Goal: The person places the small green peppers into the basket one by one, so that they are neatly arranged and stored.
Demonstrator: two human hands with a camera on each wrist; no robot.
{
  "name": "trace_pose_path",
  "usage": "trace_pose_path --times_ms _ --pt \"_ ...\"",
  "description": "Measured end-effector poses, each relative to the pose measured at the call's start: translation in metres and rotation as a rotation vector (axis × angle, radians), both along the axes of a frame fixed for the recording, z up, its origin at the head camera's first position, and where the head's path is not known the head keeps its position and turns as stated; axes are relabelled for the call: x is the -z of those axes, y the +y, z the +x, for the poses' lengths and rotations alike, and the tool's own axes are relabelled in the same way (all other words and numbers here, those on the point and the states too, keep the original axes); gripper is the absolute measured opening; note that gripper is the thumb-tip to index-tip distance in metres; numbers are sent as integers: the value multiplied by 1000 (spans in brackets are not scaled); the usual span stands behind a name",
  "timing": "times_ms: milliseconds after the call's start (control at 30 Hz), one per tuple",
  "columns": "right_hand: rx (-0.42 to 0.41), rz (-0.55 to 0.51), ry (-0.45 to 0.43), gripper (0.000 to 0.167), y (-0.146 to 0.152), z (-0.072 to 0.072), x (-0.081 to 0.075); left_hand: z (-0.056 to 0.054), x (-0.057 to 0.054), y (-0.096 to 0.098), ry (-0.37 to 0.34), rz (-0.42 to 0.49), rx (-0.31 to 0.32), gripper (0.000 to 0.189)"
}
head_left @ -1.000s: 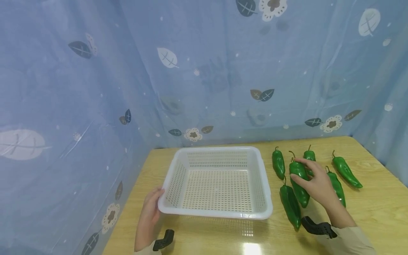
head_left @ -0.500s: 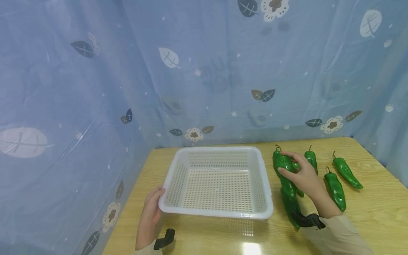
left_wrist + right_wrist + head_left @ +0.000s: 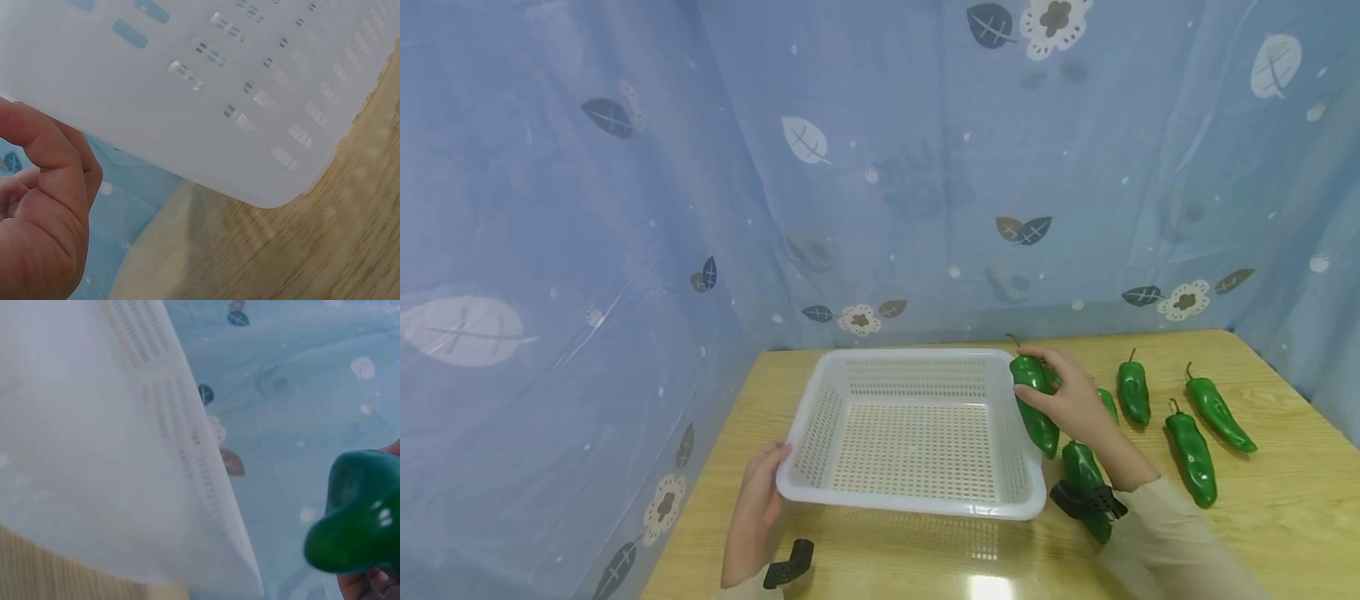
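A glossy, pale yellow wood-grain tabletop (image 3: 865,554) carries a white rectangular perforated plastic basket (image 3: 910,502). To its right lie long, shiny green peppers (image 3: 1191,458): one near the basket's front right corner, three farther right, two others partly hidden.

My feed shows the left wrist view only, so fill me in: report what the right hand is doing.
Observer: The right hand is holding a green pepper.
Operator: Check that pepper against the white basket, and say whether they touch.
Observer: In the right wrist view, a gap shows between the visible part of the pepper and the white basket.
Operator: Now look over to the right of that hand and report any others.
Observer: Three more peppers lie there on the wooden table.
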State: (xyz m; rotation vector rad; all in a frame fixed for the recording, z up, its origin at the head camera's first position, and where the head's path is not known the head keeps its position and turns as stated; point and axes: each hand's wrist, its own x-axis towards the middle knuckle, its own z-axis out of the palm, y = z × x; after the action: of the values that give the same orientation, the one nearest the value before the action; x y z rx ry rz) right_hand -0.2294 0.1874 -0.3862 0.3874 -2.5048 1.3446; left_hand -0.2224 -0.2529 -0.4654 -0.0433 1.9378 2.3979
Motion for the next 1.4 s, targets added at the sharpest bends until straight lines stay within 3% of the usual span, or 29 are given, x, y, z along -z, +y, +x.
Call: trace_pose_path --times_ms 433,767,1033,1400 --pt "-95 -3 -31 53 -35 -21 -16 -2 2 1 -40 4 -33 48" --pt "-98 46 -33 51 -63 -37 -16 1 -1 2 -40 -34 -29 52" --pt "-124 25 -105 52 -91 -51 -15 -1 -2 4 -50 -16 -39 50" --pt "-152 -5 -222 52 -132 -60 -4 1 6 2 7 -31 -2 52"
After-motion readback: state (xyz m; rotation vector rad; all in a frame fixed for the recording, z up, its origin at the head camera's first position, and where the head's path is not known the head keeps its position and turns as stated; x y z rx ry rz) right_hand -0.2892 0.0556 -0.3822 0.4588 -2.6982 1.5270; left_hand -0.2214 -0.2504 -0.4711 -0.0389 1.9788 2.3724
